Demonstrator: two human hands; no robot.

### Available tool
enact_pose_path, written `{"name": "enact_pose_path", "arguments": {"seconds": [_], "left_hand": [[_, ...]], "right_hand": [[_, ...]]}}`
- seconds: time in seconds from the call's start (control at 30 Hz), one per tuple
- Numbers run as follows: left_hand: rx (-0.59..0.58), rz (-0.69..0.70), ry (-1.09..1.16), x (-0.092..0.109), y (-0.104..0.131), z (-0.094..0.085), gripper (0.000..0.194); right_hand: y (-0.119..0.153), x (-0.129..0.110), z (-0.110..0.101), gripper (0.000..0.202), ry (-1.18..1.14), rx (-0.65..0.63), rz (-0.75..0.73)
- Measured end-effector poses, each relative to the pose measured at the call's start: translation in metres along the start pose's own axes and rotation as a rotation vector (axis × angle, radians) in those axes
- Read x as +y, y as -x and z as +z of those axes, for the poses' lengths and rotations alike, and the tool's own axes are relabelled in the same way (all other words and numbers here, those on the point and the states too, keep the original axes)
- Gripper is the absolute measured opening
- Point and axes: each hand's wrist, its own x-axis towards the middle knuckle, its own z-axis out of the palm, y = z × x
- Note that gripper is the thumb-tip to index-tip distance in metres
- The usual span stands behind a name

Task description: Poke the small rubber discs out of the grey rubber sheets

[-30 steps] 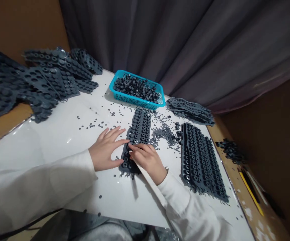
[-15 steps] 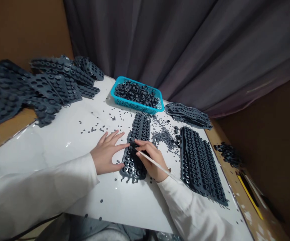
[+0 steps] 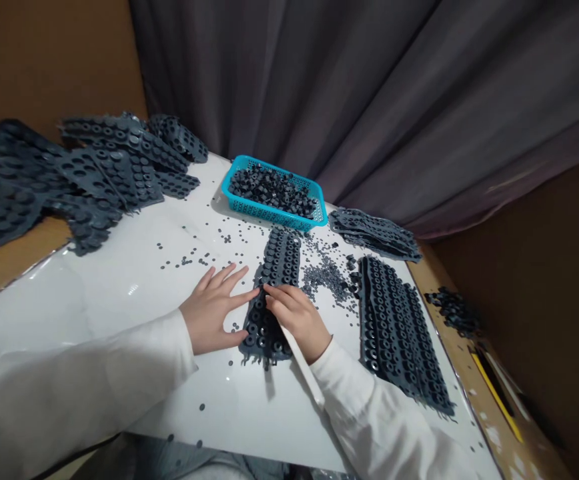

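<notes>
A dark grey rubber sheet (image 3: 282, 257) with rows of ring-shaped parts lies on the white table. My left hand (image 3: 212, 310) is spread, its index fingertip and thumb touching the sheet's left edge. My right hand (image 3: 302, 320) is closed round a thin white stick (image 3: 303, 370), which slants down toward the table's front edge. The right fingertips are over the middle of the sheet, near the left index fingertip; the stick's working end is hidden beneath them.
A blue basket (image 3: 274, 212) of small black parts stands behind the sheet. More sheets (image 3: 402, 333) lie right, others (image 3: 109, 167) back left. Small grey discs (image 3: 327, 277) are scattered about. A yellow-edged tool (image 3: 497, 395) lies far right.
The white stick has swung to a steeper slant, its free end now nearer the table's front. My right fingers have closed in and shifted slightly left. My left hand has barely moved.
</notes>
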Motion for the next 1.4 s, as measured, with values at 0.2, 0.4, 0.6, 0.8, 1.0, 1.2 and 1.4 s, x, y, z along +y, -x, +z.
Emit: {"name": "enact_pose_path", "arguments": {"seconds": [0.2,0.4,0.6,0.8,1.0,1.2,1.4], "left_hand": [[-0.009,-0.004,-0.012,0.0,0.0,-0.001,0.067],[-0.004,-0.003,-0.01,-0.001,0.0,0.001,0.067],[-0.043,-0.027,0.003,0.002,-0.001,-0.003,0.067],[-0.083,-0.044,0.008,0.003,-0.002,-0.006,0.068],[-0.075,-0.042,0.008,0.003,-0.002,-0.006,0.066],[-0.097,-0.052,0.0,0.004,-0.002,-0.008,0.068],[-0.084,-0.049,-0.005,0.004,-0.002,-0.007,0.068]], "right_hand": [[0.0,-0.005,0.001,0.022,0.059,0.009,0.0],[0.0,-0.008,0.003,0.023,0.053,0.004,0.025],[0.0,-0.001,0.003,0.022,0.031,0.062,0.119],[-0.002,0.015,-0.012,0.014,-0.185,0.183,0.254],[-0.003,0.009,-0.004,0.009,-0.475,0.153,0.244],[-0.002,0.008,0.006,0.009,-0.475,0.13,0.202],[-0.003,0.015,0.006,0.014,-0.263,0.067,0.126]]}}
